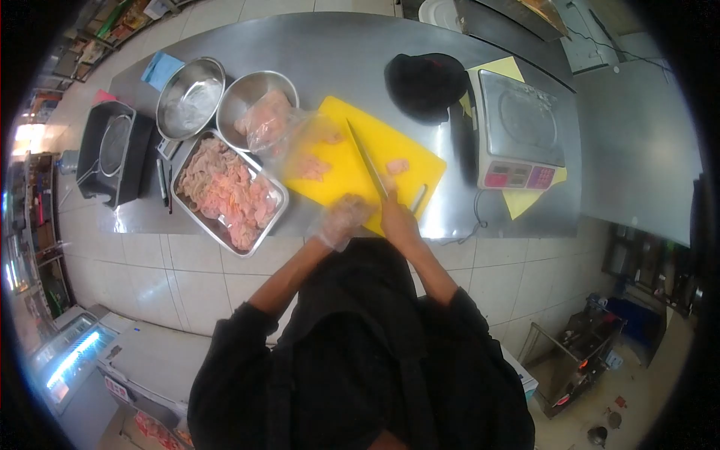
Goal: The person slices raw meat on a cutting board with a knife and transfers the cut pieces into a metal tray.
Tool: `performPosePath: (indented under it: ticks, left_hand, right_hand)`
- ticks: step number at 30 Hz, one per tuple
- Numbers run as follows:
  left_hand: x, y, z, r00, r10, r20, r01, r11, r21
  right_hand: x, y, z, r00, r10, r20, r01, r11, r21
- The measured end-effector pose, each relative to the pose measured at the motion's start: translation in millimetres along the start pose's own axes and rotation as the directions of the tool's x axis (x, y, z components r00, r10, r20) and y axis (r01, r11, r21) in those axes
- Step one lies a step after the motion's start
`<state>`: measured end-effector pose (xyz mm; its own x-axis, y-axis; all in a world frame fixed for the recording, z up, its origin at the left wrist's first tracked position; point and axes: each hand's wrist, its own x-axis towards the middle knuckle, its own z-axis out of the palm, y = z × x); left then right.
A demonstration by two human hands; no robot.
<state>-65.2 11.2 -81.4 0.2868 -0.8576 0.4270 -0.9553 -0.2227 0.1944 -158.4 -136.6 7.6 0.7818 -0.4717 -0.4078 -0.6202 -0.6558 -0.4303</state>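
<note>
My right hand [400, 223] is wrapped round the handle of a long knife [365, 156], its blade pointing up and left across the yellow cutting board [405, 146]. My left hand [347, 217], in a clear plastic glove, is at the board's lower edge, fingers bent; whether it holds anything is too small to tell. Pieces of raw meat [310, 167] lie on the board, one small piece [397, 166] right of the blade. A clear plastic bag with meat [268, 120] rests in a steel bowl [287, 81] and spreads onto the board. A metal tray [280, 196] holds much sliced meat.
An empty steel bowl [187, 101] stands at the left, beside a dark bin [135, 142] with a strainer. A black cap [426, 84] and a weighing scale [521, 127] are at the right. A white-handled tool [418, 196] lies on the board's right side.
</note>
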Motion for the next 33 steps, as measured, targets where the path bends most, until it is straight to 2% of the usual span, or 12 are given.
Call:
performPosePath:
  ticks: [3, 5, 8, 9, 11, 17, 18, 20, 21, 23, 29, 33]
  left_hand:
    - [16, 0, -46, 0.986, -0.162, 0.048, 0.169, 0.945, -0.281]
    - [24, 1, -48, 0.791, -0.606, 0.088, 0.547, 0.634, -0.546]
    - [46, -3, -42, 0.636, -0.726, 0.263, 0.645, 0.313, -0.697]
    - [53, -1, -40, 0.634, -0.731, 0.255, 0.643, 0.314, -0.698]
    - [62, 2, -31, 0.522, -0.696, 0.494, 0.575, -0.140, -0.806]
    - [58, 15, -16, 0.609, -0.590, 0.530, 0.354, -0.396, -0.847]
    - [50, 14, -5, 0.611, -0.588, 0.530, 0.355, -0.394, -0.848]
    - [32, 5, 18, 0.628, -0.744, 0.230, 0.471, 0.128, -0.873]
    - [26, 1, 14, 0.629, -0.743, 0.229, 0.470, 0.129, -0.873]
    - [36, 1, -40, 0.681, -0.677, 0.277, 0.713, 0.530, -0.459]
    - [8, -11, -41, 0.757, -0.644, 0.113, 0.650, 0.721, -0.240]
    - [35, -3, -68, 0.811, -0.581, -0.067, 0.522, 0.772, -0.362]
  right_hand:
    - [-1, 1, 2, 0.999, 0.030, -0.014, -0.030, 0.999, 0.019]
    - [-3, 2, 1, 0.999, 0.033, -0.027, -0.031, 0.999, 0.037]
    - [-6, 4, -8, 0.998, 0.062, -0.005, -0.061, 0.990, 0.129]
    - [-11, 5, -11, 0.994, 0.087, -0.066, -0.073, 0.981, 0.179]
    - [-21, 6, -16, 0.986, 0.111, -0.128, -0.080, 0.971, 0.226]
    - [-51, 2, -18, 0.979, 0.117, -0.170, -0.067, 0.959, 0.275]
    - [-53, 2, -10, 0.986, 0.103, -0.130, -0.066, 0.964, 0.258]
    - [-58, -2, -5, 0.993, 0.115, -0.039, -0.105, 0.973, 0.206]
    - [-58, -1, 0, 0.993, 0.115, -0.040, -0.104, 0.973, 0.206]
    - [-57, 8, 12, 0.990, 0.136, -0.019, -0.132, 0.979, 0.154]
    - [-55, -1, 2, 0.987, 0.158, -0.034, -0.153, 0.980, 0.126]
    - [-60, -13, -1, 0.988, 0.146, -0.050, -0.133, 0.970, 0.204]
